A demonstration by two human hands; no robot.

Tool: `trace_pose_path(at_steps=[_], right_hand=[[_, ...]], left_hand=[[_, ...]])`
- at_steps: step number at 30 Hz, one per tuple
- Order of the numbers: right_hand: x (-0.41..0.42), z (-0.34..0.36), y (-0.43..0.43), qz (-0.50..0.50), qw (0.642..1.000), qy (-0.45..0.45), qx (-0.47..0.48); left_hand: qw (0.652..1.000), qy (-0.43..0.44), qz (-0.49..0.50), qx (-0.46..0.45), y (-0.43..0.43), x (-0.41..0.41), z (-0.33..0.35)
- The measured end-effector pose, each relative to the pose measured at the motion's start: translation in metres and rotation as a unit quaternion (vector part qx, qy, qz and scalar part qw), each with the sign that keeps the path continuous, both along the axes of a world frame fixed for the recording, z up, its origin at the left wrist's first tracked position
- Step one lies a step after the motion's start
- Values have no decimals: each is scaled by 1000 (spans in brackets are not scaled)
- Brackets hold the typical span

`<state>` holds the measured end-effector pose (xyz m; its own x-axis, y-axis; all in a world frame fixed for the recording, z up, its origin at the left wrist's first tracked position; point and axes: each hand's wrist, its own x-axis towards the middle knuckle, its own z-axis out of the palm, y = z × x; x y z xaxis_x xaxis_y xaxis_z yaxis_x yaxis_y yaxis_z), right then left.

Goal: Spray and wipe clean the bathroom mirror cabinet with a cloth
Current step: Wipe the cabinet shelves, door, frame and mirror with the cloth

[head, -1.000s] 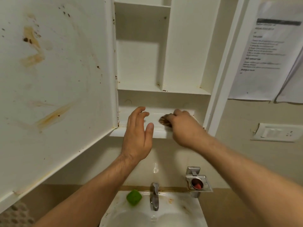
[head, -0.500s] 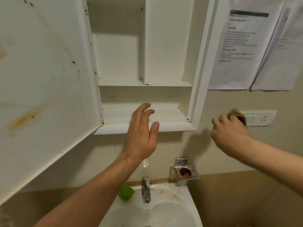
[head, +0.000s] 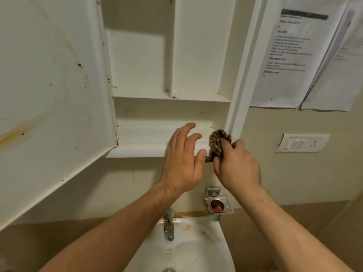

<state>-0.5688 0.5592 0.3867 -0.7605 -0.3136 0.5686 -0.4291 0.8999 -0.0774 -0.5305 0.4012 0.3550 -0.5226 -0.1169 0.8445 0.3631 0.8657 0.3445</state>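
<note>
bare left hand (head: 181,161) and bare right hand (head: 237,165), forearms uncovered to the frame's edge.

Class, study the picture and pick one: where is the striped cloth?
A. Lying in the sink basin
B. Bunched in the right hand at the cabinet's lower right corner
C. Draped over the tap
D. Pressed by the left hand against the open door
B: the right hand grips the bunched striped cloth at the lower right corner of the cabinet, while the left hand is open and holds nothing.
</note>
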Motion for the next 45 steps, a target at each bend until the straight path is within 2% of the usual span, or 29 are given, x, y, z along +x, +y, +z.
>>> trace_pose_path(at_steps=[2,3,5,6,7,9,10,13,15,17,18,20,23,24,26,27,28,29,30,31,32,33,34,35,37,39,41,43,45], right_hand=[[1,3,-6,31,994,-57,-90],[3,5,-8,66,976,-114,-173],[10,10,-14,158,894,-256,-333],[16,7,-17,198,862,-304,-354],[20,2,-18,235,865,-311,-317],[23,-10,-15,269,912,-232,-205],[20,-13,-11,259,929,-187,-188],[2,-4,9,186,955,-95,-210],[-6,1,20,103,984,-97,-112],[-4,1,17,34,995,-94,-26],[-1,-2,10,18,995,-90,-28],[5,-10,-9,23,990,-103,-94],[8,-14,-21,111,951,-172,-232],[5,-10,-13,129,950,-181,-219],[-10,0,13,98,984,-137,-52],[-16,3,25,49,994,-85,47],[-20,1,30,7,994,-45,102],[-19,-3,27,-14,994,-30,99],[-13,-10,14,-17,998,-45,45],[-4,-19,-4,2,995,-80,-58],[3,-26,-24,31,976,-118,-178],[8,-32,-42,71,941,-160,-288],[14,-34,-59,126,904,-207,-353],[18,-34,-72,189,874,-250,-372],[23,-29,-82,280,855,-307,-310],[17,-21,-67,296,882,-301,-208],[3,-14,-33,228,928,-255,-144],[-11,-14,3,106,969,-188,-120],[-8,-23,10,21,987,-117,-110]], left_hand=[[1000,-12,15,10,-11,6,-7],[1000,-17,18,13,-15,9,-10],[999,-23,21,18,-17,12,-8],[999,-25,17,18,-16,13,-5],[999,-23,12,19,-14,13,-2],[1000,-6,-6,18,-10,14,3],[1000,3,-15,16,-9,15,5],[1000,10,-26,11,-16,20,4],[1000,-4,-19,16,-21,23,0],[999,-18,-18,27,-26,28,-5],[999,-23,-20,31,-29,30,-8],[999,-23,-26,28,-30,35,-11],[999,-15,-32,2,-38,44,-12],[999,-14,-33,-6,-41,45,-11],[999,-17,-31,-6,-46,45,-8],[999,-21,-29,-3,-48,46,-7],[999,-22,-26,-1,-49,47,-7],[1000,-21,-22,-4,-51,47,-7],[1000,-19,-22,-7,-53,48,-7],[1000,-16,-25,-9,-56,50,-8],[999,-11,-28,-10,-59,52,-9],[999,-6,-29,-11,-62,54,-10],[1000,-5,-25,-11,-64,55,-9],[1000,-9,-18,-7,-66,55,-6],[1000,-21,-3,6,-63,57,-2],[1000,-17,-14,5,-59,60,0],[999,-2,-34,-12,-61,65,1],[999,7,-27,-22,-70,68,-1],[1000,2,-5,-12,-80,70,-2]])
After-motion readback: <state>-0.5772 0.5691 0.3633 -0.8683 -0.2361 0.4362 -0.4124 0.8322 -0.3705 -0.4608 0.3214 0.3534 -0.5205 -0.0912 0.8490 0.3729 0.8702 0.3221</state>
